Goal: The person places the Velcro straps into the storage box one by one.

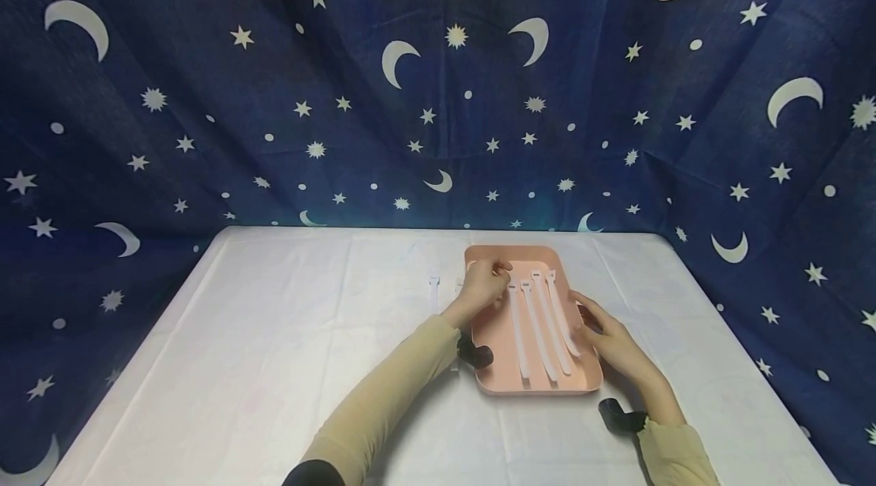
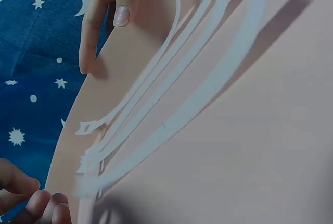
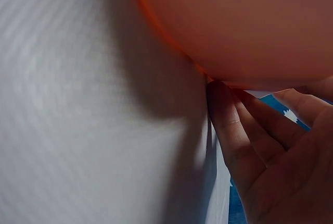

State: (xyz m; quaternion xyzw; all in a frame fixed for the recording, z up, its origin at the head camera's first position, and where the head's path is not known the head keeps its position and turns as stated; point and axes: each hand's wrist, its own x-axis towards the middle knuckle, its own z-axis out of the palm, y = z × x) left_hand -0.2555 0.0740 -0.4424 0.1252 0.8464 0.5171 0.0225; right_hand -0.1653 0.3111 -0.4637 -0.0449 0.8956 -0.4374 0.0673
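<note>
A pink rectangular tray (image 1: 503, 376) stands on the white table, tilted in the left wrist view. Several long white straps with slotted heads, resembling cable ties (image 1: 538, 326), lie side by side in it. My left hand (image 1: 484, 284) is over the tray's far left corner, near the heads of the straps. In the left wrist view its fingers (image 2: 36, 206) are loosely bent, and nothing shows between them. My right hand (image 1: 612, 338) grips the tray's right edge, thumb at the rim; in the right wrist view, its fingers (image 3: 234, 135) reach against the tray's underside.
Left of the tray another pale strap (image 1: 434, 292) lies on the white tablecloth (image 1: 274, 334), partly hidden by my left forearm. Black wrist mounts (image 1: 475, 353) sit on both wrists. Behind the table hangs a dark blue curtain (image 1: 356, 159) with moons and stars.
</note>
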